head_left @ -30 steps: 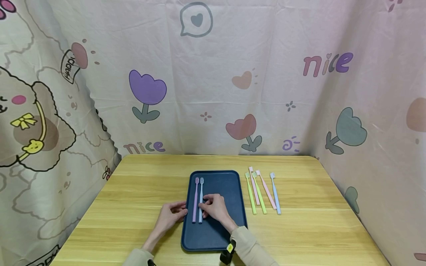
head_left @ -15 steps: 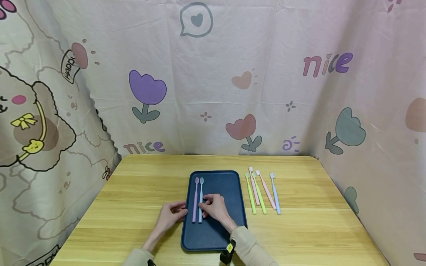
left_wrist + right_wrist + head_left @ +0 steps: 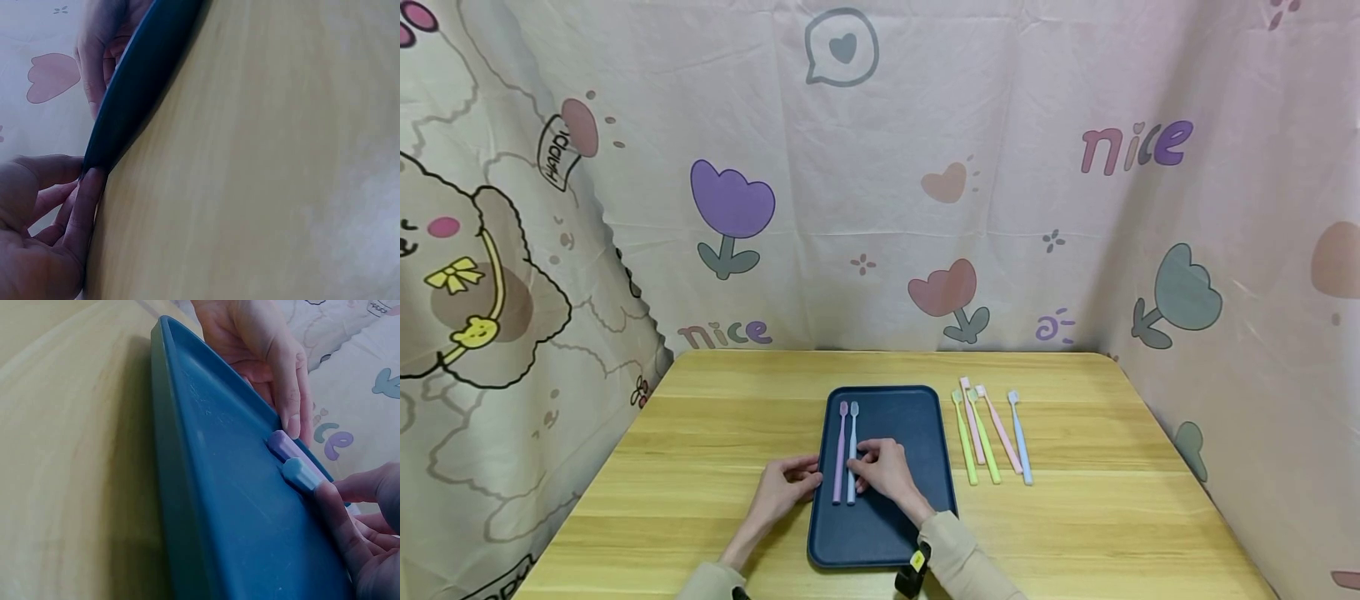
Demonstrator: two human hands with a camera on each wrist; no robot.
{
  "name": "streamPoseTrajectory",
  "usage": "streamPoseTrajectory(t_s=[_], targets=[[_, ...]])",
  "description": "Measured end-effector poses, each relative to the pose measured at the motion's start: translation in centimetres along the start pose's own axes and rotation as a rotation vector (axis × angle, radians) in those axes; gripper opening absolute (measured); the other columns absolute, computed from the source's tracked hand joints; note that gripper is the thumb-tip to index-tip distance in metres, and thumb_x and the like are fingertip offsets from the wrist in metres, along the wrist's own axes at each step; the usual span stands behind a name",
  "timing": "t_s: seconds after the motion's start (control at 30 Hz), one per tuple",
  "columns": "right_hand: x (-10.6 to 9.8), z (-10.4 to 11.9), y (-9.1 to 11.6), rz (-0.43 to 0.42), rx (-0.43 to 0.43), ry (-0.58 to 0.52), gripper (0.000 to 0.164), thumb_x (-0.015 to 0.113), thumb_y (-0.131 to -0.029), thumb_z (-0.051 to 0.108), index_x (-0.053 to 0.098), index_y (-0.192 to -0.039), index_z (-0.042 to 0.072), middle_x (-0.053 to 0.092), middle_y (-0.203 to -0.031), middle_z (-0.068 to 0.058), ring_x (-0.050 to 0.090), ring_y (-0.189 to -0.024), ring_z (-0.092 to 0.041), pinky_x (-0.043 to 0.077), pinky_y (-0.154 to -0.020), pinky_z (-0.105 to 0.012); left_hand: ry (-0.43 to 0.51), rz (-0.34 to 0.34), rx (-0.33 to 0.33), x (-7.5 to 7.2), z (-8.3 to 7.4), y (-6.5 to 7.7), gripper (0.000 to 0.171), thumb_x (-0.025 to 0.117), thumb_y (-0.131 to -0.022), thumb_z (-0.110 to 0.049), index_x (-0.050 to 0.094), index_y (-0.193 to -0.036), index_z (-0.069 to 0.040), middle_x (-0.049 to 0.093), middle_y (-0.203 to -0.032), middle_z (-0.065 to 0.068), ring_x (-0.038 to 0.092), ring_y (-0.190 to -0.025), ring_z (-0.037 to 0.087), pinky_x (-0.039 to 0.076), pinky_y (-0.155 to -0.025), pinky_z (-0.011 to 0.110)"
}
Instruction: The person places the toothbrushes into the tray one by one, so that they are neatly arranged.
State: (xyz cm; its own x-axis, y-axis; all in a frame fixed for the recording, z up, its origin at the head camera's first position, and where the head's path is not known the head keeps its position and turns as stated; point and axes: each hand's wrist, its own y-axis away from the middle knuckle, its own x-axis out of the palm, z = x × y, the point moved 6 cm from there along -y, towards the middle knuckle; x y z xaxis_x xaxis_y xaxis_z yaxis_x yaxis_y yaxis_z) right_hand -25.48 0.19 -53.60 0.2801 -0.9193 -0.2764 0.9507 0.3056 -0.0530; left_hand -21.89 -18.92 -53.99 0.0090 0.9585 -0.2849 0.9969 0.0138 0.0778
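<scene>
A dark blue tray [image 3: 891, 537] lies lengthwise on the table. On its left half, a purple toothbrush [image 3: 839, 454] and a light blue toothbrush [image 3: 853, 429] lie side by side, heads toward the back. My right hand [image 3: 889, 472] pinches the light blue one by its handle between thumb and finger; in the right wrist view the handle end [image 3: 300, 474] sticks out past the fingertips. At the tray's left rim, my left hand [image 3: 781, 490] holds the edge. The left wrist view has its thumb and a finger meeting at the tray's rim [image 3: 128, 106].
Right of the tray, on the wooden table [image 3: 1097, 500], lie two green toothbrushes, the nearer [image 3: 964, 442] beside the tray, two pink ones, one slanted [image 3: 1002, 433], and a blue toothbrush [image 3: 1022, 442]. Several of these overlap. A printed curtain [image 3: 850, 208] hangs behind the table.
</scene>
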Motion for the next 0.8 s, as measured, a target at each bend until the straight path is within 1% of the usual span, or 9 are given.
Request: streamPoseTrajectory(t_s=[0.13,0.47,0.8], targets=[[0.00,0.04,0.03,0.000,-0.001,-0.003,0.039,0.072,-0.091,0.009,0.064,-0.124,-0.010,0.075,-0.075,-0.013,0.067,-0.050,-0.014,0.059,-0.048,-0.029,0.008,-0.004,-0.003,0.01,0.02,0.02,0.037,0.072,-0.089,0.000,0.066,-0.124,0.010,0.072,-0.108,0.025,0.068,-0.087,0.018,0.063,-0.066,0.027],[0.04,0.14,0.09,-0.001,-0.002,-0.010,0.037,0.072,-0.091,0.010,0.065,-0.123,-0.009,0.074,-0.075,-0.014,0.068,-0.050,-0.016,0.059,-0.048,-0.029,0.014,0.003,0.005,-0.05,-0.09,0.09,0.037,0.072,-0.089,0.000,0.066,-0.124,0.009,0.072,-0.108,0.025,0.067,-0.085,0.014,0.063,-0.066,0.026],[0.01,0.14,0.12,-0.007,-0.016,0.001,0.038,0.072,-0.092,0.010,0.065,-0.123,-0.010,0.074,-0.075,-0.013,0.068,-0.051,-0.018,0.058,-0.048,-0.028,0.009,0.000,0.002,-0.05,0.07,-0.03,0.037,0.072,-0.089,0.000,0.066,-0.124,0.009,0.072,-0.108,0.025,0.067,-0.085,0.015,0.063,-0.066,0.026]])
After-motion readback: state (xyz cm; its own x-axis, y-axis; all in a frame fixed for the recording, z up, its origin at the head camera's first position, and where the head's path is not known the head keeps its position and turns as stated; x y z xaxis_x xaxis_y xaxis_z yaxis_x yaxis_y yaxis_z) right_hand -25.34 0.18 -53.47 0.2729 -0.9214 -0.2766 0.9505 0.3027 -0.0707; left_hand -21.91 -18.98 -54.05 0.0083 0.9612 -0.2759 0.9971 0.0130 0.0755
